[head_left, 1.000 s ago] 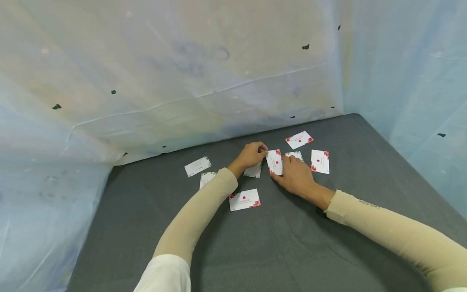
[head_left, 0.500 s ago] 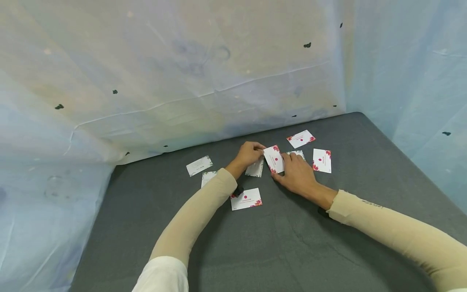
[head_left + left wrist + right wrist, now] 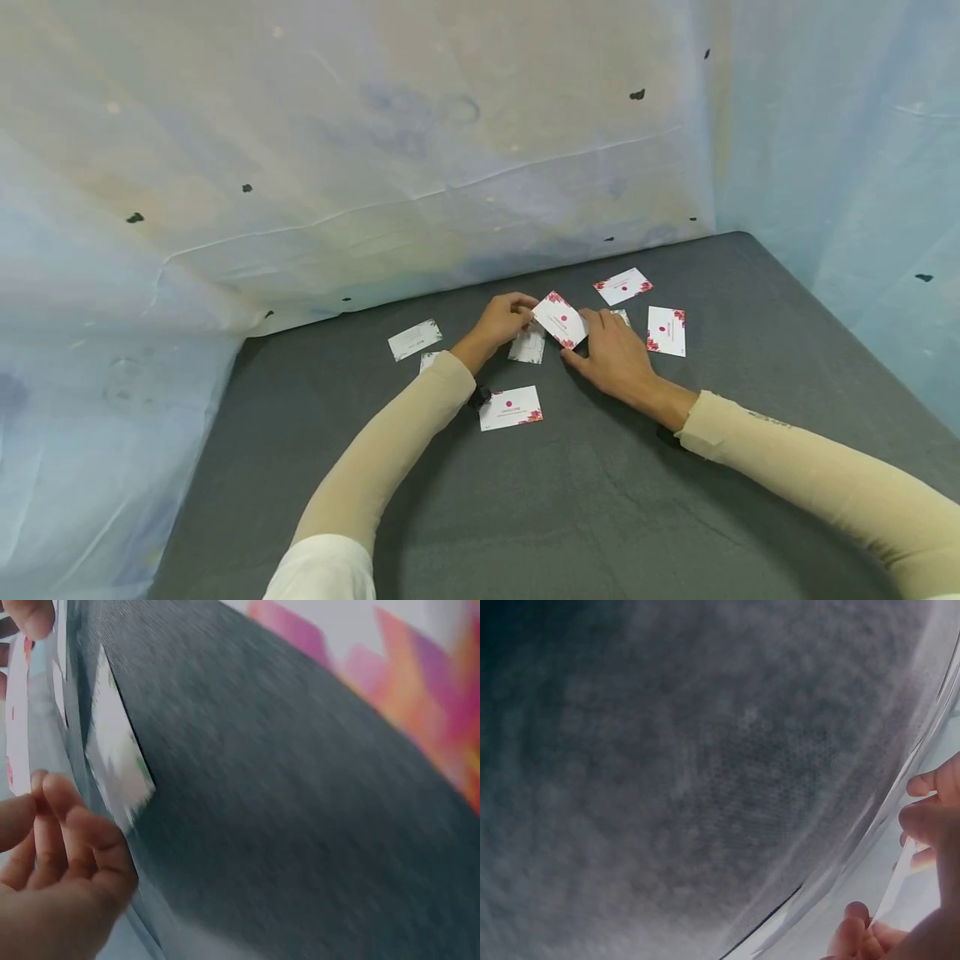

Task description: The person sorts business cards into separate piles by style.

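Note:
A white card with red floral corners [image 3: 561, 320] is held slightly tilted between both hands. My left hand [image 3: 506, 318] pinches its left corner between thumb and fingertips, as the left wrist view shows at the card's edge [image 3: 18, 727]. My right hand [image 3: 615, 354] grips the opposite edge, thumb on one side and fingers on the other. In the right wrist view the card [image 3: 895, 889] is seen almost edge-on. Under the left hand lies a card with green leafy corners [image 3: 527, 344]. Another leafy card [image 3: 622, 316] is mostly hidden behind the right fingers.
Red-flowered cards lie at the back right [image 3: 624, 287], at the right [image 3: 664, 332] and in front of the left wrist [image 3: 512, 408]. To the left is a leafy card [image 3: 415, 340], with another [image 3: 427, 360] partly under the sleeve. The grey-covered table [image 3: 570, 508] meets hanging sheets [image 3: 375, 200].
The red-flowered card between the hands has been lifted and turned, its top leaning left. My left hand has shifted slightly left with its corner; the right hand stays nearly in place.

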Demonstrator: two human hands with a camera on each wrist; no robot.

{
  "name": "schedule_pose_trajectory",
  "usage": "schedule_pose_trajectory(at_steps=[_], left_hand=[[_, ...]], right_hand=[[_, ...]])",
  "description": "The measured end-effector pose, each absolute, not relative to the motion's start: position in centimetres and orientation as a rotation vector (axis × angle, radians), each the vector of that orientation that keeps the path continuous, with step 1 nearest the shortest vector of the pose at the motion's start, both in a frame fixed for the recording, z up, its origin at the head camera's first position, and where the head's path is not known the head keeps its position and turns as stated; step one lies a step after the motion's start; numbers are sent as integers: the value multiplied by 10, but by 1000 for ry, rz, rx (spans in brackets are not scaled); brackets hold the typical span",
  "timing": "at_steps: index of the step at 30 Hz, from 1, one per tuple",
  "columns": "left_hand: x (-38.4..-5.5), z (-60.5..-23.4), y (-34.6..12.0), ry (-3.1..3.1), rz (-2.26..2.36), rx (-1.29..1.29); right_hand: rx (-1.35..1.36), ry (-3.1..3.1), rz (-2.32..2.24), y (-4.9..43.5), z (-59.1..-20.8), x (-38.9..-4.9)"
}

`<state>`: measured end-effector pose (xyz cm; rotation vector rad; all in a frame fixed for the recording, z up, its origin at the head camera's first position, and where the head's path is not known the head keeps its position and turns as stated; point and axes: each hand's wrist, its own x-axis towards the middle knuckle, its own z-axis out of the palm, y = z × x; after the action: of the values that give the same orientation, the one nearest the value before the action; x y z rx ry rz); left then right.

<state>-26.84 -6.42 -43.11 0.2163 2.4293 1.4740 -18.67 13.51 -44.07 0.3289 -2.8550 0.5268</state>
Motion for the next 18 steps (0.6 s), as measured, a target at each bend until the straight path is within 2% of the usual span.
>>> schedule_pose_trajectory(at_steps=[11, 18], left_hand=[[-267, -428, -95, 2425, 1220, 636], [-262, -431, -111, 2454, 1165, 710]], right_hand=[[563, -2764, 504, 133, -446, -187], [647, -2785, 565, 132, -447, -190]])
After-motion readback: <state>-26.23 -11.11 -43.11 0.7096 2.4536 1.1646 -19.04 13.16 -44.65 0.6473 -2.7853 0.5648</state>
